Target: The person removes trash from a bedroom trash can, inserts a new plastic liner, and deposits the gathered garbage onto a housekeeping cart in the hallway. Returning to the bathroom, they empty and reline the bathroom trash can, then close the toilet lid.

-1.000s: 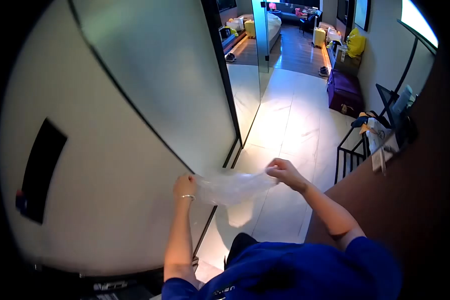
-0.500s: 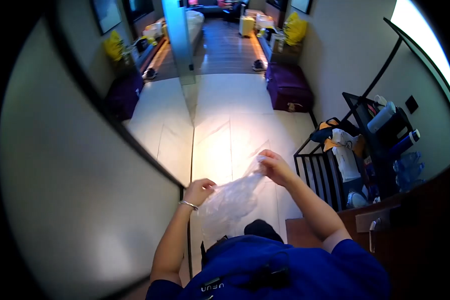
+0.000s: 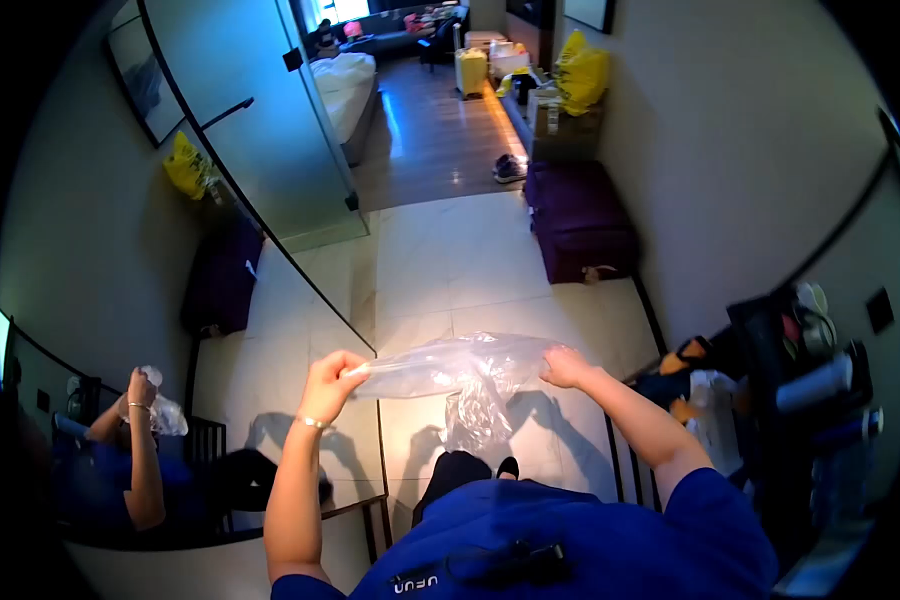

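A clear plastic bag [image 3: 460,365] is stretched sideways in front of my body, its crumpled lower part hanging down over the tiled floor. My left hand [image 3: 334,385] pinches the bag's left end between thumb and fingers. At the opposite end, my right hand [image 3: 567,367] is closed on the plastic, with the fingertips partly hidden. A bracelet circles my left wrist. Beneath the bag, my dark trousers and a shoe show.
A mirror panel [image 3: 160,330] on the left reflects me and the bag. A purple suitcase [image 3: 582,222] stands by the right wall, below a yellow bag [image 3: 582,72]. A black rack with bottles [image 3: 815,382] is at right. Beyond lie shoes [image 3: 509,168] and a yellow suitcase [image 3: 471,73].
My hands have moved apart, spreading the bunched bag into a wide, taut span. The view has shifted, and my reflection now shows in the mirror on the left.
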The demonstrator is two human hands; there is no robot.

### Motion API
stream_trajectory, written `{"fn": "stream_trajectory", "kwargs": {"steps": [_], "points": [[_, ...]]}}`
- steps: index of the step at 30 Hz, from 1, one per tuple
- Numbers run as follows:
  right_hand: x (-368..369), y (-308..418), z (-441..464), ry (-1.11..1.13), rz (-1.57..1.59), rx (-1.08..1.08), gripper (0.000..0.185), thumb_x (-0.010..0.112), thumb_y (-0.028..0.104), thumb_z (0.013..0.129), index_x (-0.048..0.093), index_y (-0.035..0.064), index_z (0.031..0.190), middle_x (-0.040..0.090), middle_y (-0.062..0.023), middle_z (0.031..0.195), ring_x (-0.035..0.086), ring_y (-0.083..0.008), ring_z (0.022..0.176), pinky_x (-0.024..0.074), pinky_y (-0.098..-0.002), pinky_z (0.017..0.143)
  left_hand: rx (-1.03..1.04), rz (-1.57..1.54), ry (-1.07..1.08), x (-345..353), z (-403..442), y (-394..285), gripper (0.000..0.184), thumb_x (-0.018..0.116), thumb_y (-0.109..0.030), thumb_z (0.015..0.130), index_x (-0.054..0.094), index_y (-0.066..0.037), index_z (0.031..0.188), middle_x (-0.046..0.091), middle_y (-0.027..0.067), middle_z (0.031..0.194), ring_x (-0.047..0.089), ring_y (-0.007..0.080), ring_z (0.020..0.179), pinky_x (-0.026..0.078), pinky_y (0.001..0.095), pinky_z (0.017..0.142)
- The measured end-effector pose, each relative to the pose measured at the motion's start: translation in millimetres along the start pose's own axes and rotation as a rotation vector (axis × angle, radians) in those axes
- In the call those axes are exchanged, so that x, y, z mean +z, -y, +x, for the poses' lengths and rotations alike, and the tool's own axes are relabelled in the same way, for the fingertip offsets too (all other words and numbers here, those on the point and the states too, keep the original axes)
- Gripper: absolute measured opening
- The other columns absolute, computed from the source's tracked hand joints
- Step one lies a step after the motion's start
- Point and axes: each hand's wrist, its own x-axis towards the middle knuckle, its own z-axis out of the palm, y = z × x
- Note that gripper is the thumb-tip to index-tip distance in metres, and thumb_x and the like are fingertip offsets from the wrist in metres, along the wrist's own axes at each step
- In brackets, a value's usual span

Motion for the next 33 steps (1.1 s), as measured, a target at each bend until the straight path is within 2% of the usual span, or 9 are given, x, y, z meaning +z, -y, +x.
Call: {"fn": "stream_trajectory", "kwargs": {"steps": [8,12,14,16,19,23,26,30,33], "points": [[-21.8,-9.8,255.1,-0.025,0.111,-0.370,0.040,0.057,0.018,0.068,0.054,0.0106,0.106,0.057,-0.0137,0.102,0.052,-0.0280,0.099,0.0412,-0.0373,0.082,-0.315,-1.632,-0.421,-10.6,129.7,85.7,0.012,0.049,-0.017,0.086,0.055,-0.010,0.079,0.056,-0.0028,0.067,0.053,0.0069,0.057,0.046,0.0210,0.051],[-74.6,-47.3,375.1,0.044,0.320,-0.364,0.028,0.058,0.013,0.066,0.061,0.0090,0.094,0.061,-0.0136,0.090,0.057,-0.0256,0.087,0.0444,-0.0333,0.074,-0.369,-1.105,-0.098,-23.8,230.3,62.7,0.012,0.052,-0.017,0.084,0.057,-0.007,0.078,0.044,-0.0056,0.058,0.047,0.0061,0.050,0.038,0.0188,0.044],[-117.4,-59.1,410.8,0.114,0.432,-0.207,0.021,0.054,0.007,0.066,0.063,0.0053,0.085,0.063,-0.0127,0.084,0.059,-0.0207,0.081,0.0451,-0.0302,0.072,-0.220,-0.255,-0.052,-20.2,296.2,59.9,0.013,0.055,-0.019,0.081,0.060,-0.008,0.076,0.043,-0.0009,0.055,0.048,0.0131,0.053,0.040,0.0259,0.050],[-176.8,-64.5,423.3,-0.011,0.625,-0.138,0.010,0.054,0.004,0.068,0.063,0.0028,0.073,0.063,-0.0078,0.071,0.059,-0.0144,0.067,0.0457,-0.0279,0.063,0.205,0.896,-0.337,-26.0,354.0,50.4,0.013,0.056,-0.021,0.077,0.063,-0.011,0.078,0.051,0.0068,0.059,0.053,0.0217,0.061,0.042,0.0304,0.058],[-233.2,-78.2,466.7,-0.202,0.863,-0.189,0.019,0.043,-0.005,0.064,0.061,-0.0026,0.069,0.060,-0.0087,0.066,0.057,-0.0141,0.063,0.0454,-0.0248,0.062,0.030,0.763,-0.259,-40.2,453.0,35.3,0.014,0.054,-0.022,0.076,0.064,-0.014,0.082,0.058,0.0120,0.079,0.056,0.0251,0.077,0.044,0.0313,0.060],[-286.5,-45.9,569.9,-0.252,1.081,-0.210,0.018,0.043,-0.007,0.067,0.058,-0.0020,0.073,0.060,-0.0079,0.069,0.056,-0.0120,0.066,0.0453,-0.0230,0.066,-0.267,-0.030,-0.105,-75.3,550.7,31.5,0.019,0.052,-0.025,0.081,0.063,-0.011,0.085,0.059,0.0105,0.084,0.058,0.0207,0.083,0.046,0.0302,0.065],[-337.9,29.0,668.5,-0.173,1.104,-0.508,0.012,0.051,-0.003,0.077,0.058,-0.0017,0.086,0.060,-0.0076,0.085,0.057,-0.0132,0.079,0.0450,-0.0242,0.074,0.089,-0.477,-0.290,-82.3,607.9,69.0,0.022,0.050,-0.024,0.082,0.062,-0.006,0.085,0.060,0.0087,0.079,0.058,0.0162,0.078,0.047,0.0285,0.071],[-394.8,189.2,741.6,0.230,0.803,-0.986,0.046,0.063,0.012,0.073,0.047,0.0048,0.116,0.055,-0.0067,0.108,0.050,-0.0171,0.102,0.0388,-0.0307,0.088,-0.131,-1.173,-0.356,-134.1,644.5,67.8,0.009,0.058,-0.013,0.077,0.054,-0.005,0.074,0.052,0.0026,0.063,0.053,0.0107,0.065,0.046,0.0246,0.067],[-395.7,286.0,785.5,0.817,0.449,-1.221,0.031,0.063,0.017,0.073,0.056,0.0057,0.101,0.058,-0.0091,0.097,0.054,-0.0177,0.091,0.0428,-0.0317,0.076,-0.288,-0.561,-0.339,-201.6,632.0,59.8,0.014,0.064,-0.012,0.073,0.051,-0.006,0.074,0.046,0.0010,0.060,0.049,0.0102,0.059,0.042,0.0240,0.057]]}}
